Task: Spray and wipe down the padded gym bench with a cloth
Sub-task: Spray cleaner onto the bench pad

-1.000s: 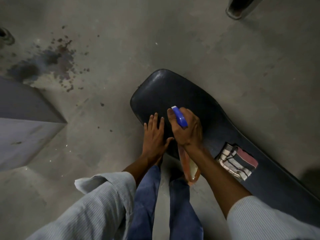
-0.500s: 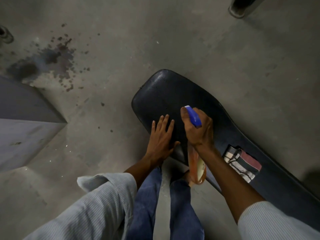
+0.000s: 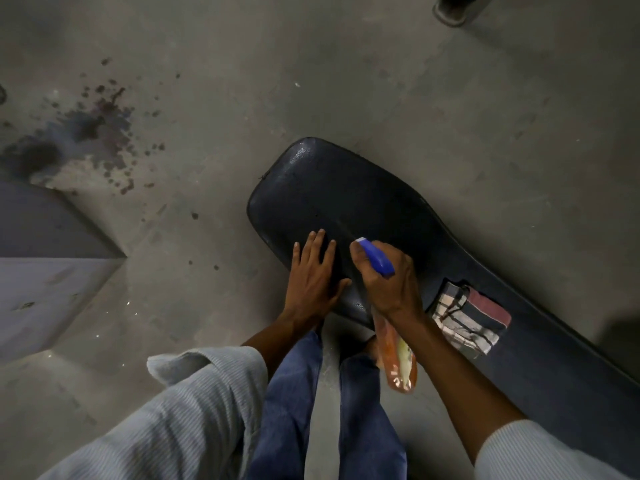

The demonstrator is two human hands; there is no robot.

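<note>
Blue-nozzled spray bottle (image 3: 375, 259) gripped by right hand (image 3: 389, 282); left hand (image 3: 313, 278) flat on bench (image 3: 346, 199).

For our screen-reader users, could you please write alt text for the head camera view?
A person's right hand grips an orange spray bottle with a blue nozzle over a black padded bench, while the left hand rests flat on the pad. A folded striped cloth lies on the bench beside the right arm.

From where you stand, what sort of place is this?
Probably a gym: a black padded bench stands on a bare, stained concrete floor, and the right hand aims a spray bottle at it.
</note>
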